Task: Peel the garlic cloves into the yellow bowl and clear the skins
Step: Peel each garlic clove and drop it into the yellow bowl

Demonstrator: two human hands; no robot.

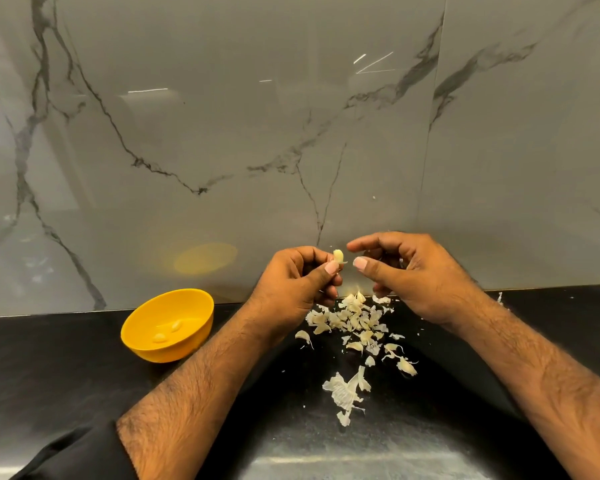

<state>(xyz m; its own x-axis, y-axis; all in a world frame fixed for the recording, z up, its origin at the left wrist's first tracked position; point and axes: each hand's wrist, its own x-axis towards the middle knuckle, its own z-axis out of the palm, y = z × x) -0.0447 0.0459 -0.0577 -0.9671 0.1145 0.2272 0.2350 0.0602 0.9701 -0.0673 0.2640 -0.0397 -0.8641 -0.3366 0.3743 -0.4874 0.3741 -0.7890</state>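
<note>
Hidden: right hand's [409,275] lower fingers, tucked behind its palm; nothing is seen held, thumb and forefinger parted, loosely curled. Surfaces: grey-veined marble wall [257,116]; black countertop [49,375] below it. Yellow bowl [168,325], left of the skin pile [354,323]: two peeled cloves [168,332] are contained. Garlic clove [338,256], above the pile, is pinched by the left hand [291,289].
</note>
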